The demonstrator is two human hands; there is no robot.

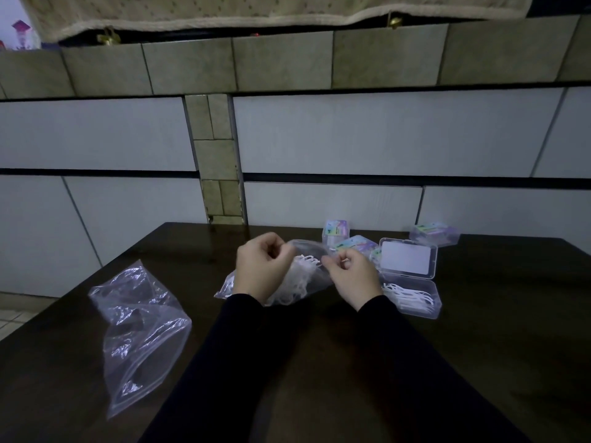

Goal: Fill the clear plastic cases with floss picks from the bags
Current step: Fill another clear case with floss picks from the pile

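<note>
Floss picks [299, 282] sat in the clear bag [311, 279] your left hand [260, 270] and right hand [353, 278] pinched above the dark table [495, 346], beside an open, partly filled clear plastic case [412, 282].

Table [479, 362]: dark wood, smooth, faint sheen.
Empty bag [140, 327]: thin clear plastic film, crinkled, glossy highlights.
Bag with picks [307, 273]: same clear film, creased; held by both hands.
Floss picks [412, 297]: white plastic, smooth.
Open case [412, 279]: clear hard plastic, glossy; white matt paper label on lid.
Closed cases [435, 233]: clear plastic, coloured printed paper inserts.
Wall tiles [383, 135]: glazed, smooth.
Cloth [224, 11]: beige woven fabric, rough.
Sleeves [415, 362]: dark matt cloth.
</note>
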